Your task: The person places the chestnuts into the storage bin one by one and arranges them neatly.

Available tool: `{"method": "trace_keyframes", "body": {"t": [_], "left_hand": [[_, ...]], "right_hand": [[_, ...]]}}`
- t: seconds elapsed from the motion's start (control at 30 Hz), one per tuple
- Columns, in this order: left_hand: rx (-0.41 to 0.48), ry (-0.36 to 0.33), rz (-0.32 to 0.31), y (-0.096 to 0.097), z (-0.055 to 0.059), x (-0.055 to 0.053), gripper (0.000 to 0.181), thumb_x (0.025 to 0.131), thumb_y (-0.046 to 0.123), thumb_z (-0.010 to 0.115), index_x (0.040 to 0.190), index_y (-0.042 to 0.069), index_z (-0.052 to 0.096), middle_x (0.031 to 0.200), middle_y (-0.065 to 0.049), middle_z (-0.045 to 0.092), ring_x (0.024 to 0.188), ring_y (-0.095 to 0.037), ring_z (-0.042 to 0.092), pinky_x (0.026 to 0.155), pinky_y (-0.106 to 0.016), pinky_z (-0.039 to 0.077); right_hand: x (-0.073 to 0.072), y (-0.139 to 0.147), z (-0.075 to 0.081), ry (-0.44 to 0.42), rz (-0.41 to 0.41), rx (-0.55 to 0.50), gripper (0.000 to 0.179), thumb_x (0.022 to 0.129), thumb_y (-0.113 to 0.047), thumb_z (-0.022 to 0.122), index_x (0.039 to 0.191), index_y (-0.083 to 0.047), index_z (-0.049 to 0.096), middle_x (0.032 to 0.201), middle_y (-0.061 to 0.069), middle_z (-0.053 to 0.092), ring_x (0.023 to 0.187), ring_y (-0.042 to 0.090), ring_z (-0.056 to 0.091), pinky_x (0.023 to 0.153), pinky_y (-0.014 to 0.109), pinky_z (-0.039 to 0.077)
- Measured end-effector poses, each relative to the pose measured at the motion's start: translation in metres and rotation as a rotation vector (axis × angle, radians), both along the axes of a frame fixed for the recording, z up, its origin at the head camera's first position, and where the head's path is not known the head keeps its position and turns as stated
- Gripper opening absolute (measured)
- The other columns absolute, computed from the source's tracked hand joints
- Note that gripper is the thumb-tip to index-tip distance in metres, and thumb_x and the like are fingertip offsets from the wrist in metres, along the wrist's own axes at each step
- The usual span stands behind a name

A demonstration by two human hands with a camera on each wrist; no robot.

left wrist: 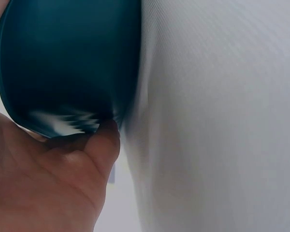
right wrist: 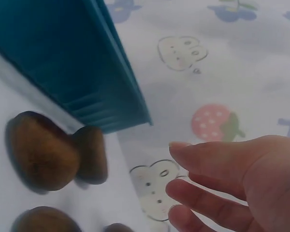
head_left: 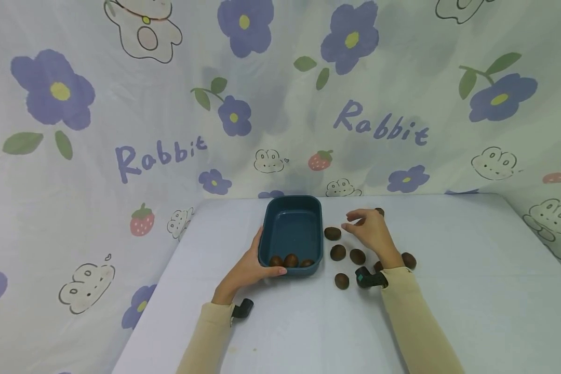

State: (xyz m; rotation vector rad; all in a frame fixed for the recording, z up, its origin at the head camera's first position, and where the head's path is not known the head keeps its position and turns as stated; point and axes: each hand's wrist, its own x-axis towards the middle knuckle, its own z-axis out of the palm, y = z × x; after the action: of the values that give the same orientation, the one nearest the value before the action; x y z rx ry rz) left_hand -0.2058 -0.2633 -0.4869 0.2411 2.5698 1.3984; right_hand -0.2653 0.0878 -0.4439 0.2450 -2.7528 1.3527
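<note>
A dark teal rectangular bin (head_left: 292, 210) stands on the table with three brown kiwis (head_left: 291, 260) at its near end. My left hand (head_left: 250, 269) grips the bin's near left corner, thumb along the front wall and the other fingers at its left side. In the left wrist view, the hand (left wrist: 53, 179) lies against the bin's wall (left wrist: 72, 53). My right hand (head_left: 373, 231) hovers to the right of the bin, fingers loosely bent and nothing between them. Just left of its fingertips lies a loose kiwi (head_left: 333, 234).
Several more kiwis lie right of the bin, among them one near the front (head_left: 342, 281) and one beside the right wrist (head_left: 409, 261). Another kiwi (head_left: 379, 212) shows behind the right hand. A patterned cloth (head_left: 280, 104) hangs along the table's back edge.
</note>
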Motion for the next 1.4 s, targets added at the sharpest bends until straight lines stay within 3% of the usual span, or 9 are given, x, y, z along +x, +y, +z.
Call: {"method": "trace_keyframes", "body": {"t": [0.23, 0.63, 0.83, 1.4], "left_hand": [[0.000, 0.004, -0.001, 0.000, -0.001, -0.001, 0.140, 0.072, 0.051, 0.092, 0.167, 0.024, -0.007, 0.174, -0.015, 0.015, 0.158, -0.042, 0.025, 0.122, -0.070, 0.027], [-0.004, 0.006, -0.001, 0.000, 0.000, 0.001, 0.139, 0.072, 0.052, 0.092, 0.167, 0.028, -0.008, 0.175, -0.014, 0.012, 0.158, -0.042, 0.023, 0.122, -0.069, 0.026], [0.003, 0.021, -0.014, 0.000, -0.001, 0.001, 0.139, 0.074, 0.051, 0.091, 0.167, 0.024, -0.008, 0.175, -0.013, 0.010, 0.159, -0.042, 0.023, 0.121, -0.070, 0.027], [-0.014, 0.008, -0.001, 0.002, 0.002, 0.003, 0.137, 0.074, 0.052, 0.091, 0.167, 0.026, -0.007, 0.175, -0.012, 0.012, 0.159, -0.040, 0.024, 0.121, -0.070, 0.029]], "right_hand": [[-0.006, -0.001, -0.017, -0.046, -0.001, -0.019, 0.037, 0.093, -0.019, 0.077, 0.123, 0.002, 0.072, 0.121, 0.020, 0.074, 0.107, 0.035, 0.070, 0.091, 0.049, 0.057], [-0.011, -0.010, -0.037, -0.084, 0.033, -0.037, 0.036, 0.091, -0.019, 0.077, 0.120, 0.002, 0.073, 0.120, 0.022, 0.074, 0.107, 0.036, 0.070, 0.088, 0.047, 0.058], [-0.013, -0.013, -0.042, -0.115, 0.038, -0.026, 0.037, 0.090, -0.019, 0.078, 0.121, 0.001, 0.073, 0.118, 0.021, 0.076, 0.102, 0.032, 0.073, 0.085, 0.044, 0.060], [-0.016, -0.020, -0.045, -0.147, 0.046, 0.013, 0.038, 0.089, -0.017, 0.078, 0.123, 0.000, 0.072, 0.115, 0.018, 0.073, 0.099, 0.027, 0.070, 0.085, 0.043, 0.057]]}}
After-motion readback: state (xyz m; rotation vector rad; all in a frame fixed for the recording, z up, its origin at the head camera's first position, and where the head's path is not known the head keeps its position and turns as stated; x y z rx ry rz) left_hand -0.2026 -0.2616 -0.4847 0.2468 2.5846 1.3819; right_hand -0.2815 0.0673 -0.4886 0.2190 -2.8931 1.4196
